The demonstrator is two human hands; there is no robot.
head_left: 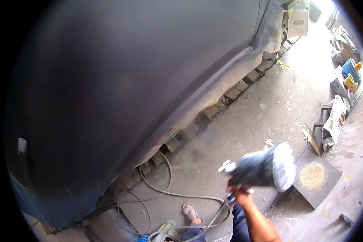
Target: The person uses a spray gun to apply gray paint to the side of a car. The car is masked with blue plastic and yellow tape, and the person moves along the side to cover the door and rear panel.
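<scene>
My right hand (240,194) is closed round the handle of a spray gun (234,177), blurred by motion. A big grey paint cup (259,167) with a whitish end tilts to the right above my hand. The gun's pale front end points left, toward a large dark grey vehicle panel (129,80). From the handle a grey air hose (189,195) loops down and left across the floor. At the lower edge a pale greenish shape (165,230) lies by the hose. It may be my gloved left hand, but its fingers cannot be made out.
Masking sheet (213,94) covers the panel's lower edge, above a row of bricks (232,93). My sandalled foot (192,212) stands near the hose. On the right are a dark square board (324,177), a paper-covered stool (334,121) and several cans (351,70).
</scene>
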